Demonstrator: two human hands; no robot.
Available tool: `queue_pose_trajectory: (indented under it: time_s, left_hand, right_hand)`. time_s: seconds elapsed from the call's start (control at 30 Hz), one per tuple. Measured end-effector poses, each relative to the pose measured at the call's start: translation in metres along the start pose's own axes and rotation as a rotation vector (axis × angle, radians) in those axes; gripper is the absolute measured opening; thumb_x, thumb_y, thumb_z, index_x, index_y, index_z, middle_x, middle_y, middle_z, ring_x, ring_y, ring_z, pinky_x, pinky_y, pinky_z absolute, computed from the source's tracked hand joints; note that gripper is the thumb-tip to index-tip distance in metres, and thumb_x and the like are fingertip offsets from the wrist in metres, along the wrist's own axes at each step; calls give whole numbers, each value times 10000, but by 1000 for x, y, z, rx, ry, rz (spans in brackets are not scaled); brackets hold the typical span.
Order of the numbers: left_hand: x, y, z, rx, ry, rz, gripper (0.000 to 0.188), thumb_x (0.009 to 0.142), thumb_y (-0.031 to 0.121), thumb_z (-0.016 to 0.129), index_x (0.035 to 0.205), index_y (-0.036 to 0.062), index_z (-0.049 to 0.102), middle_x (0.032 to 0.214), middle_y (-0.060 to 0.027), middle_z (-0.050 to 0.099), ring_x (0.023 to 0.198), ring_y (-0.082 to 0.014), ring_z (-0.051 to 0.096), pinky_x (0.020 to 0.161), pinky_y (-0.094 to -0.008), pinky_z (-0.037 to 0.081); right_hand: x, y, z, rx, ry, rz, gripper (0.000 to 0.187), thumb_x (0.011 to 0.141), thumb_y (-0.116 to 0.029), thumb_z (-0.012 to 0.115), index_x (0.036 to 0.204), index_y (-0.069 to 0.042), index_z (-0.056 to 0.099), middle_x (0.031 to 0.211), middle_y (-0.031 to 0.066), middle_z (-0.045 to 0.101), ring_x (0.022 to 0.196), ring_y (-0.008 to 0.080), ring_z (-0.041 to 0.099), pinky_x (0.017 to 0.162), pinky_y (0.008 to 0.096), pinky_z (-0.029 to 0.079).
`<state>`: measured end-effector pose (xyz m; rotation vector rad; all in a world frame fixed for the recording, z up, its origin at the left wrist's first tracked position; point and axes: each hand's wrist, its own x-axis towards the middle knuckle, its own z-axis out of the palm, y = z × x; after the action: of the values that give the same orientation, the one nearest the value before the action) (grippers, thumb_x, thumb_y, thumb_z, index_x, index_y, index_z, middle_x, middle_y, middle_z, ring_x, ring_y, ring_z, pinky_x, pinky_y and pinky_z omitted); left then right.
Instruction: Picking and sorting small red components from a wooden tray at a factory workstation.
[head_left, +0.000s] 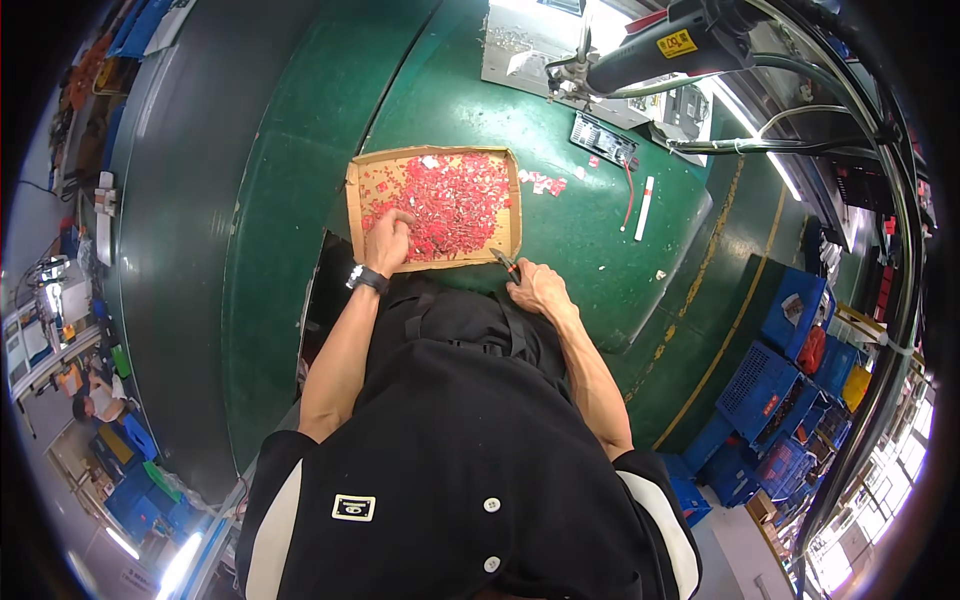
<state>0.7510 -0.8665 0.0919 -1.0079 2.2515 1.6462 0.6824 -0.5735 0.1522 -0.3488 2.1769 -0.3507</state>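
Box [355,212], cardboard, on green tabletop [580,250]; red pieces [455,195] heaped inside, work seemingly under way, many left, finished share indistinguishable. Left hand [390,240]: among pieces, grip cannot be told. Right hand [540,287]: grasping pliers [508,266] by box's near-right corner.

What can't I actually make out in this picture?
All in the head view:
- Left hand: its fingertips are partly hidden by the hand and the heap, so whether they pinch anything is unclear.
- Plier-like tool: the right hand covers most of its handles.
- Red pieces: too small and jumbled to count.
- Blue crates: contents too small to identify.
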Motion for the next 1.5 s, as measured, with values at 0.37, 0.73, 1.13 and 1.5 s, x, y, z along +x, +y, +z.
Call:
queue_pose_trajectory:
  time_s: [0.37,0.73,1.13,1.5]
  left_hand:
    - [-3,3,29,478,-4,508,201,814,62,706,974,37,587,805,-132,566,749,-322,598,685,-429,477]
    - [-10,34,27,164,-383,341,118,959,96,589,959,13,505,811,-71,580,715,-132,613,615,-317,489]
    - [-25,54,15,-131,-483,234,83,932,49,605,986,-14,609,807,-46,654,701,-106,623,628,-265,503]
    - [-31,54,19,-26,-509,222,100,930,70,619,976,-17,636,840,-48,683,726,-92,619,635,-258,493]
  right_hand:
    - [1,-7,-5,-10,9,-22,405,862,-302,614,1159,-27,602,971,291,676,990,454,643,874,508,503]
    - [4,-27,-4,71,75,-182,354,872,-305,633,1046,-2,572,968,267,665,968,447,630,840,512,492]
    - [-3,-41,-13,64,102,-269,313,867,-273,643,1020,-11,565,916,261,663,922,454,633,813,522,486]
    - [-4,-35,-5,45,99,-274,285,866,-256,634,1015,-27,554,898,250,668,919,451,632,815,527,481]
